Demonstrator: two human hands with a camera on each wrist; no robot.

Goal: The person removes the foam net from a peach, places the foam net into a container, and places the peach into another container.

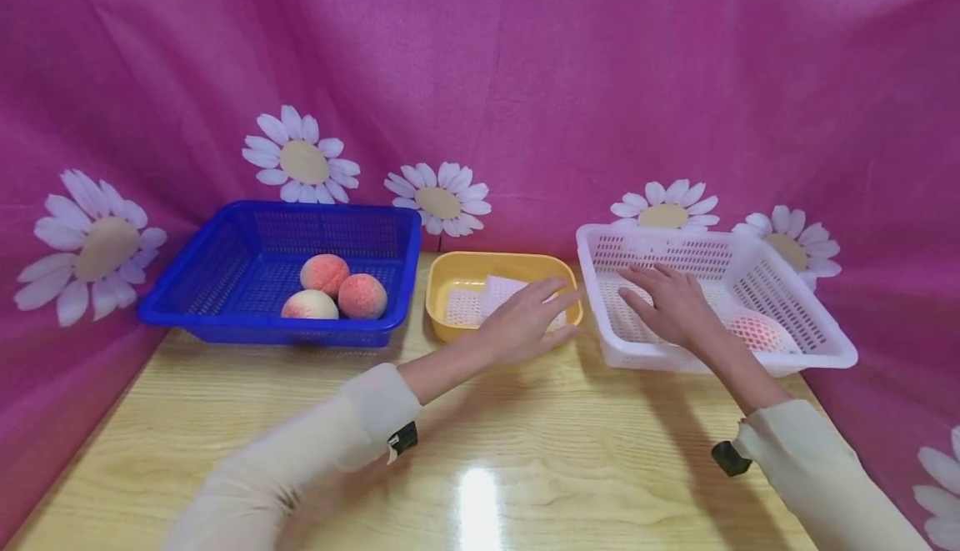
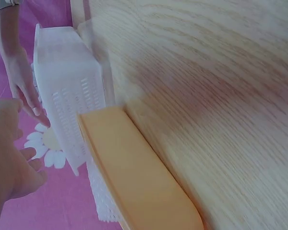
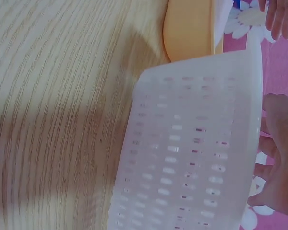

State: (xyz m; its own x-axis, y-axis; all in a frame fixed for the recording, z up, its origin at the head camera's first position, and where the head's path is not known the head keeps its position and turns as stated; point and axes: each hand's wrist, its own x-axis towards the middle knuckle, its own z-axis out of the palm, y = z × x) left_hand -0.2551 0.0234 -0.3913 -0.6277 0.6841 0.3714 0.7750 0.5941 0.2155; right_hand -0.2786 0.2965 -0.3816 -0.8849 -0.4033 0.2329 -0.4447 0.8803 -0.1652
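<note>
My left hand (image 1: 528, 322) hovers over the right part of a small yellow bin (image 1: 442, 284), fingers spread and holding nothing. White foam fruit nets (image 1: 498, 291) lie in that bin, partly hidden by the hand. Over the white slotted basket (image 1: 607, 330) is my right hand (image 1: 671, 305), its fingers apart and nothing in them. A peach in a white foam net (image 1: 759, 333) lies at the basket's right side, partly behind the right forearm. In the right wrist view, the right hand (image 3: 281, 158) appears just beyond the basket's rim.
A blue slotted basket (image 1: 225, 316) stands at the left with three bare peaches (image 1: 362, 296) in its front right part. All containers stand in a row on the wooden table (image 1: 570, 451), before a pink flowered cloth (image 1: 525, 76).
</note>
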